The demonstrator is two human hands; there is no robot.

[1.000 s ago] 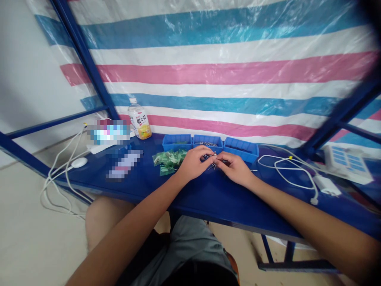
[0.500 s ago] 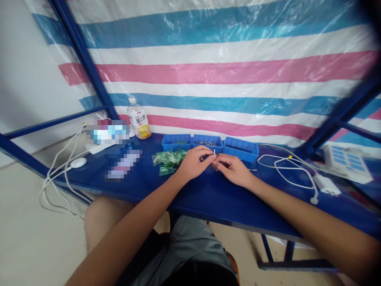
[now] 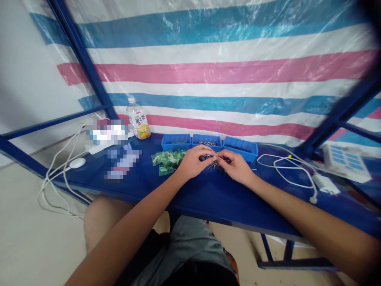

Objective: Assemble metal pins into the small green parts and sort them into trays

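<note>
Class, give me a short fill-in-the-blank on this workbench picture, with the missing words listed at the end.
1. Behind the left hand and right hand stand ____ blue bins in a row.
2. The pile of small bags beside the left hand is ____ in colour.
3. The drink bottle stands upright at the table's ____ edge.
4. The cable lying to the right of the hands is ____.

Missing words: three; green; back; white
</note>
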